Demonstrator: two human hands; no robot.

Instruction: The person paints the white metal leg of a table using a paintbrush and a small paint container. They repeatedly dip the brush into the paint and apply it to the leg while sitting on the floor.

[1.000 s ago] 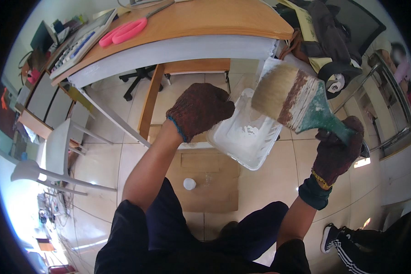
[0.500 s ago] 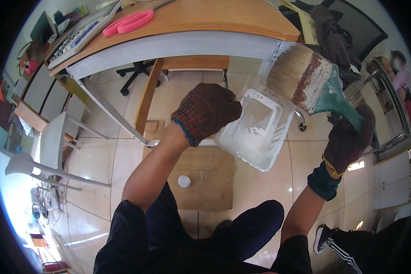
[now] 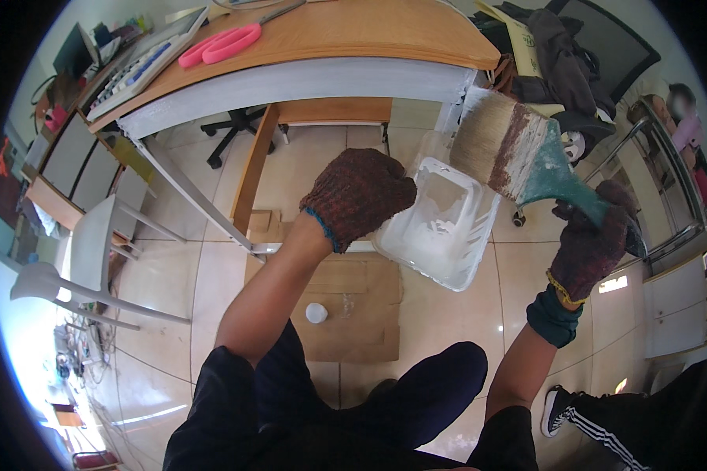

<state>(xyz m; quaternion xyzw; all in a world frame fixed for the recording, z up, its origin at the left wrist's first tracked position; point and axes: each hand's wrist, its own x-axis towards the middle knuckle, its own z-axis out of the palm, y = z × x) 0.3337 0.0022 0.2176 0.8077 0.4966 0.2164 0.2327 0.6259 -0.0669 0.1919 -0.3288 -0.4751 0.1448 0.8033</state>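
Beside desk edge (image 3: 306,78), tub (image 3: 444,228), raised brush (image 3: 518,153)

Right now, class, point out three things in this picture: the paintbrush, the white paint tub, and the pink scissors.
paintbrush (image 3: 504,147): head view, on the bristles near the metal band.
white paint tub (image 3: 440,235): head view, on the white inner wall.
pink scissors (image 3: 220,45): head view, on the pink handle loops on the desk.

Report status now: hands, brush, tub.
Left hand holds white tub. Right hand holds brush, raised above tub. Nothing between them.
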